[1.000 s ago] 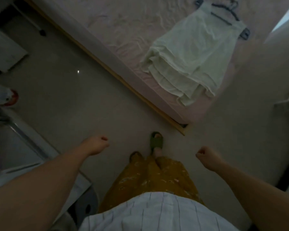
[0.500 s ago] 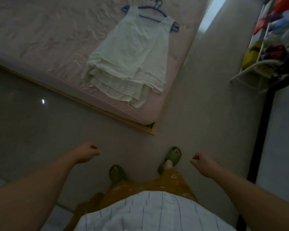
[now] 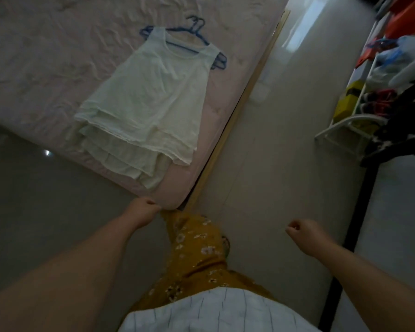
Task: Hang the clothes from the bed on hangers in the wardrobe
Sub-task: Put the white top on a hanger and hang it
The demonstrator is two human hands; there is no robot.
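Blue hanger (image 3: 195,34) mostly under white top (image 3: 151,97).

My white top (image 3: 151,101) on blue hangers (image 3: 197,32), pink bedsheet (image 3: 46,68); my mustard floral trousers (image 3: 197,248), white striped shirt (image 3: 213,312).
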